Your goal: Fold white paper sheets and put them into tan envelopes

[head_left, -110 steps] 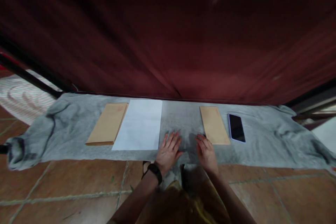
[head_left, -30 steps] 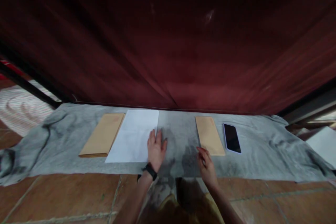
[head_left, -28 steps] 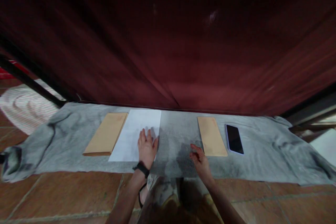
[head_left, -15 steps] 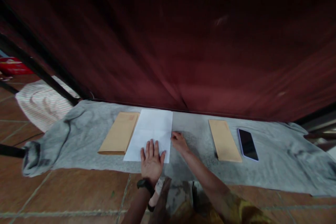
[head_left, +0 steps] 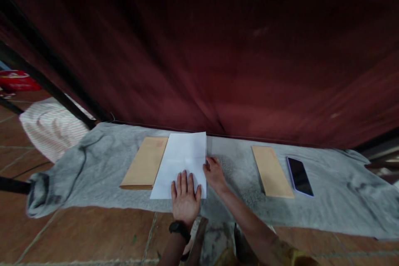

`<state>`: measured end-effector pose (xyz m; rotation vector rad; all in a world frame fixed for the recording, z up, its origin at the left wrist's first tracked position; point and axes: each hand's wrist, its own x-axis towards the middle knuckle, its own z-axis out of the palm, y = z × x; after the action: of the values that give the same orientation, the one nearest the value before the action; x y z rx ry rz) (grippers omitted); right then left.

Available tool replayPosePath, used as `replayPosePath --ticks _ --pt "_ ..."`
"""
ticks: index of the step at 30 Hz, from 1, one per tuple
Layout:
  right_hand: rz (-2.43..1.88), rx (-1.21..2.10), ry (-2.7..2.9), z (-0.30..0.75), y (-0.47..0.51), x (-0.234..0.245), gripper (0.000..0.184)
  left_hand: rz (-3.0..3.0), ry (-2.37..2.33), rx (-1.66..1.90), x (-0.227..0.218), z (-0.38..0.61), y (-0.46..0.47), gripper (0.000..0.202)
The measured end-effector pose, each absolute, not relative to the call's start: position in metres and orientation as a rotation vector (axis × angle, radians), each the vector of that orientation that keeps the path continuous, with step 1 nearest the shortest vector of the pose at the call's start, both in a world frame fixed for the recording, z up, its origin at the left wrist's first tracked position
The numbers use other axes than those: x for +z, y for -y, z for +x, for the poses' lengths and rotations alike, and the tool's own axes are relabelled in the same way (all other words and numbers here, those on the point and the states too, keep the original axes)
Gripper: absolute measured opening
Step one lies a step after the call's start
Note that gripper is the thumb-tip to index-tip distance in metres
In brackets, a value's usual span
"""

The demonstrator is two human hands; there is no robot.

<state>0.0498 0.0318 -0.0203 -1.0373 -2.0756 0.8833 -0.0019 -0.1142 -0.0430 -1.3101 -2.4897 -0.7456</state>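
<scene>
White paper (head_left: pixel 183 151) lies on a grey cloth, its right edge slightly raised. My left hand (head_left: pixel 186 203), wearing a dark wristband, is spread flat on the near part of the paper with the fingers pointing away from me. At the paper's right edge, my right hand (head_left: pixel 215 174) has thumb and forefinger pinched on the sheet. A stack of brown envelopes (head_left: pixel 145 162) lies against the paper's left side. Further to the right lies another brown envelope (head_left: pixel 272 172).
A phone (head_left: pixel 299 176) with a pale purple case lies right of the single envelope. The grey cloth (head_left: pixel 102 166) covers the long, low surface. Behind it hangs a dark red curtain (head_left: pixel 218 70). Striped fabric (head_left: pixel 52 124) and dark bars (head_left: pixel 62 91) stand at the left.
The whole view has shifted a little. The paper's right edge has lifted slightly in my right hand's fingers. My left hand still presses flat on the paper.
</scene>
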Motion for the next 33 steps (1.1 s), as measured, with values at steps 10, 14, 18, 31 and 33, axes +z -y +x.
replayPosePath --ticks 10,14,18,31,33 --pt "-1.039 0.882 2.099 0.042 -0.028 -0.024 0.039 -1.285 2.48 -0.766 -0.046 -0.002 0.113 0.056" --pt "-1.173 0.88 2.007 0.042 -0.038 -0.035 0.036 -1.288 2.509 -0.765 -0.045 -0.002 0.113 0.055" --pt "-1.104 0.865 2.041 0.046 -0.042 -0.041 0.033 -1.302 2.528 -0.755 -0.043 -0.002 0.113 0.057" --pt "-1.22 1.28 1.824 0.04 -0.038 -0.033 0.033 -1.32 2.519 -0.731 -0.042 -0.001 0.113 0.058" --pt "-1.195 1.334 1.806 0.04 -0.042 -0.035 0.03 -1.323 2.512 -0.722 -0.043 -0.002 0.113 0.058"
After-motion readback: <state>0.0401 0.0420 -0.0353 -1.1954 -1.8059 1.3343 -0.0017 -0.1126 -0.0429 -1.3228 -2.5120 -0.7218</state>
